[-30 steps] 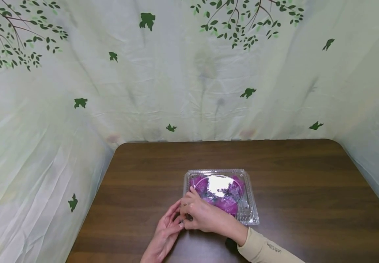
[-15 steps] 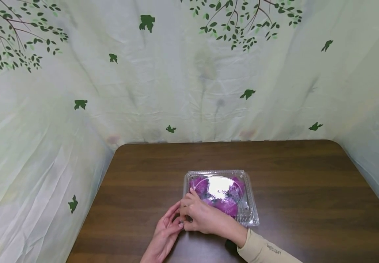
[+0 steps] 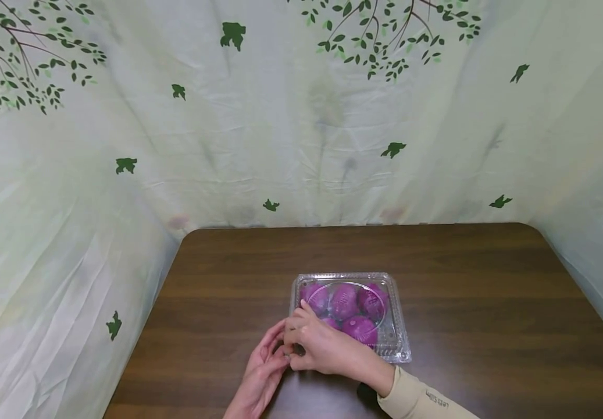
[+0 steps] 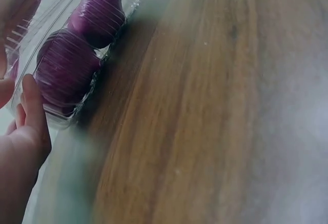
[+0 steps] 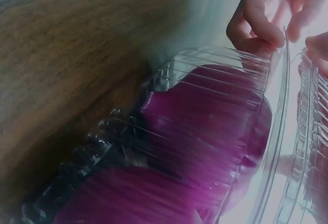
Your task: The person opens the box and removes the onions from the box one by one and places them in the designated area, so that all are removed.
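Brown wood makes the desk (image 3: 468, 291). First on the left, the left hand (image 3: 263, 372) pinches the near left corner of a clear plastic box (image 3: 396, 326). Next, the right hand (image 3: 322, 346) pinches that corner too, with one finger over the box's left side. The box sits about halfway between the desk's side edges, well apart from its back edge. Round purple things (image 3: 360, 330) fill it. Last comes a tan sleeve (image 3: 421, 394).
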Demonstrator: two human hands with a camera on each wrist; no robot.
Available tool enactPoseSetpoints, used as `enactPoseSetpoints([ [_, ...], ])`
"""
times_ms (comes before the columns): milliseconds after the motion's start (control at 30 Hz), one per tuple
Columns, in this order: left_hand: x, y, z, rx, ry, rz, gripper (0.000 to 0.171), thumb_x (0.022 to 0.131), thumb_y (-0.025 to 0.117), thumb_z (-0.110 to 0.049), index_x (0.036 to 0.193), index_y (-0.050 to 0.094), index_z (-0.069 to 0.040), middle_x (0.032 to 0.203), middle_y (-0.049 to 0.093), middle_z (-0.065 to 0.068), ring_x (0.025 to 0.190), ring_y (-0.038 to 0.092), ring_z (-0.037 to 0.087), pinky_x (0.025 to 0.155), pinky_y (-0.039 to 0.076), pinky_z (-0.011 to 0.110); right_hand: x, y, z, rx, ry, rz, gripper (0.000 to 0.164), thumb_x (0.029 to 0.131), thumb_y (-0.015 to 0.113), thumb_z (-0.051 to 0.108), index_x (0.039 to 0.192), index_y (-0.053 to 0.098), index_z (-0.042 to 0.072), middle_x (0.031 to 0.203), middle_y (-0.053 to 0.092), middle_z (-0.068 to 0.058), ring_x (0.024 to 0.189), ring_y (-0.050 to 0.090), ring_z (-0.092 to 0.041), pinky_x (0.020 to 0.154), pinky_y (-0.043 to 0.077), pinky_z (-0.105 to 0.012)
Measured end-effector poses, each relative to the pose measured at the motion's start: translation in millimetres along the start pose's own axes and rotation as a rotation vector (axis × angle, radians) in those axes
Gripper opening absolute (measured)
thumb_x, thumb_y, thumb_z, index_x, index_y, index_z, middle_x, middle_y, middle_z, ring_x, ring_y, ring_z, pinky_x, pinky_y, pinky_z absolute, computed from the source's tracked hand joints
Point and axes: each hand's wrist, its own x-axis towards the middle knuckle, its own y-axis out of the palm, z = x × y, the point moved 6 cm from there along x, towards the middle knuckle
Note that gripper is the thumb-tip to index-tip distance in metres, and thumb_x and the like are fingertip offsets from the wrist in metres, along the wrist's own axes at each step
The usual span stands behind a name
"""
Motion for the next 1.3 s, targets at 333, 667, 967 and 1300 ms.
enactPoseSetpoints([
  [333,3.1,4.4,-1.0,0.051,-0.019,-0.115,0.075,0.077,0.054,0.022,0.146,0.035,0.000,0.130,0.044,0.012,0.096,0.056,0.014,0.086,0.050,0.026,-2,-5,2,-0.075,-0.025,-0.009,0.012,0.073,0.077,0.015,0.080,0.069,0.022,0.090,0.060,0.014,0.102,0.052,-0.006,0.112,0.025,-0.057],
  [667,3.7,5.9,-2.6,0.087,-0.002,-0.123,0.068,0.080,0.052,0.022,0.144,0.037,0.004,0.129,0.053,0.008,0.105,0.058,0.013,0.088,0.051,0.027,-10,-9,7,-0.211,-0.053,-0.034,0.030,0.078,0.080,0.020,0.106,0.070,0.020,0.115,0.063,0.007,0.118,0.050,-0.014,0.111,0.027,-0.057],
  [967,4.1,6.8,-4.0,0.097,-0.023,-0.176,0.071,0.080,0.058,0.017,0.146,0.037,0.004,0.116,0.052,0.009,0.090,0.058,0.014,0.080,0.054,0.028,-33,-17,0,-0.348,0.105,-0.068,0.076,0.069,0.086,0.032,0.138,0.056,0.022,0.147,0.045,-0.002,0.134,0.040,-0.024,0.111,0.032,-0.049],
  [1300,6.6,8.2,-3.2,0.168,-0.018,-0.181,0.071,0.079,0.059,0.019,0.145,0.035,0.008,0.109,0.052,0.009,0.084,0.059,0.013,0.078,0.055,0.028,-61,-25,-7,-0.394,0.214,-0.219,0.076,0.063,0.087,0.035,0.133,0.059,0.022,0.147,0.046,-0.004,0.131,0.042,-0.027,0.106,0.033,-0.050],
])
